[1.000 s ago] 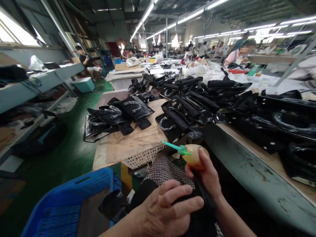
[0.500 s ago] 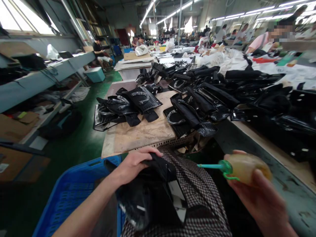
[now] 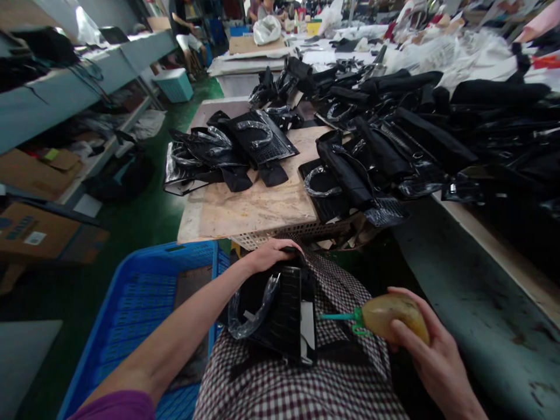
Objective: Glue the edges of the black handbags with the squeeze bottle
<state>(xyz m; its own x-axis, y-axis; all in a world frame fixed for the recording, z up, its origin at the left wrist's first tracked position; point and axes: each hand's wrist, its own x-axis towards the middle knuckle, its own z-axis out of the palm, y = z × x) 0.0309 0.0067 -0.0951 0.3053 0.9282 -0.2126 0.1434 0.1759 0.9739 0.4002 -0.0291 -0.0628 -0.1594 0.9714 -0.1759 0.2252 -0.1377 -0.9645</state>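
On my lap, over a checked apron, rests a black handbag piece with a plastic-wrapped handle and a white strip along one edge. My left hand is closed on its far edge; the fingertips are partly hidden behind the black material. My right hand is wrapped round a yellowish squeeze bottle with a green cap and a thin green nozzle. The nozzle points left toward the bag piece, a little apart from it.
A blue plastic crate stands at my left. Ahead, a wooden board carries several black bag pieces, with more heaped on the right. A grey-green bench edge runs along my right. Other people sit or stand farther back.
My view has tipped downward. The right hand has brought the bottle closer to the bag piece. The bag piece has turned so its handle and patterned face show, still under my left hand.
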